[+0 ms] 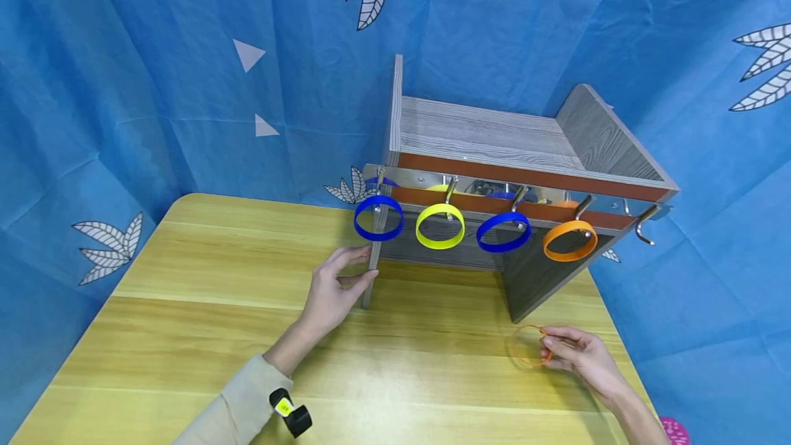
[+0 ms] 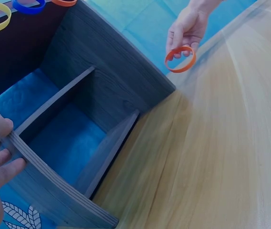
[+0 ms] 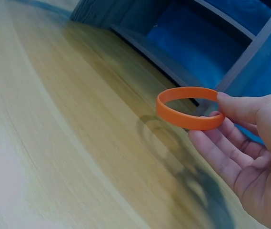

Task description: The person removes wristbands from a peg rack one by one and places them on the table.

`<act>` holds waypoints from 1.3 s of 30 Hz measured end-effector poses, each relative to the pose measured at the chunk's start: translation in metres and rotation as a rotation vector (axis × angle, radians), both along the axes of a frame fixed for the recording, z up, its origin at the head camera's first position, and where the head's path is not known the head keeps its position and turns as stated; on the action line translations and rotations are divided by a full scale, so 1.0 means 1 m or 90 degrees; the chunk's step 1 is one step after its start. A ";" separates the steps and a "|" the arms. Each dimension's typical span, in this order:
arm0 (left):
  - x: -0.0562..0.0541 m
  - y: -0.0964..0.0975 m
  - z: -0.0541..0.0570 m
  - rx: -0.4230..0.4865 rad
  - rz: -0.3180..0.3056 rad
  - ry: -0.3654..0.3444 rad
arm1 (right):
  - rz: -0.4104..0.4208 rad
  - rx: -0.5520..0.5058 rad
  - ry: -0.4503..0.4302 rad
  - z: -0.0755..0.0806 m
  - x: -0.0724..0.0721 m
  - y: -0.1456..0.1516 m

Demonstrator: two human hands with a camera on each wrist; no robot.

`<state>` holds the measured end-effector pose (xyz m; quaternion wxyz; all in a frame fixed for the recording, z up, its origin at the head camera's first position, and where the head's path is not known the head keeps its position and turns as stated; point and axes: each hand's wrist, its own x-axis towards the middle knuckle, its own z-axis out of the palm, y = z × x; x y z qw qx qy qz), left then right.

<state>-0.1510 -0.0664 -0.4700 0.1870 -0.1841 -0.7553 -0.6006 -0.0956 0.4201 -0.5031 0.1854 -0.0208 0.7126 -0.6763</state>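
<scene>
My right hand (image 1: pixel 583 360) pinches an orange silicone wristband (image 3: pixel 185 121) between thumb and fingers, holding it above the table near the shelf's right foot. The left hand (image 1: pixel 330 287) grips the front edge of the left side panel (image 2: pixel 59 179) of a grey wood-grain shelf (image 1: pixel 488 132), thumb on one face and fingers on the other. Along the shelf's front runs a metal hook rail (image 1: pixel 605 202). From its hooks hang a blue wristband (image 1: pixel 379 237), a yellow wristband (image 1: pixel 440 246), another blue wristband (image 1: pixel 502 248) and an orange wristband (image 1: pixel 570 257). The far-right hook (image 1: pixel 645 231) is bare.
The shelf stands on a wooden table (image 1: pixel 185 280) towards the back right. Blue patterned cloth (image 1: pixel 185 74) hangs behind and at both sides. A black strap with a yellow label (image 1: pixel 285 407) is on the left sleeve.
</scene>
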 end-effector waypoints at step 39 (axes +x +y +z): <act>0.001 -0.001 0.002 -0.006 0.003 0.007 | -0.002 0.144 -0.009 -0.018 -0.020 0.014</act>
